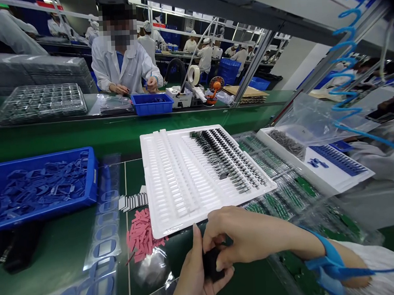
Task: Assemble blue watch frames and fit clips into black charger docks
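At the bottom centre of the frame both hands meet on a small black part (211, 265), held just above the green desk (58, 258). The left hand (191, 280) cups it from below, thumb raised beside it; the right hand (243, 241) closes its fingertips on the part from above, so both are clamped on the same piece. A blue wrist strap (329, 257) circles the right wrist.

The part looks light and rigid, probably moulded plastic. It is small enough that a fingertip pinch on its sides should do, though most of it is hidden by the fingers, so its shape cannot be told. A firm squeeze seems unlikely to harm it; dropping it seems the likelier risk.

Just above the hands lies a white tray (160, 201) with long ribbed rows. Its left part is bare, and its right part holds rows of small dark components (230, 163) set side by side. To its right a clear tray (276, 161) carries green circuit boards, and beyond it a second white tray (348, 178) holds a heap of grey parts (288, 144) and some blue pieces.

At the left edge a blue bin (94, 178) is filled with loose blue frames (38, 187). Between the bin and the white tray lie pink strips (142, 237) on the desk. Across the belt, at the upper left, a person in a white coat (124, 66) works beside a smaller blue bin (152, 107) — its contents are too dim to tell.
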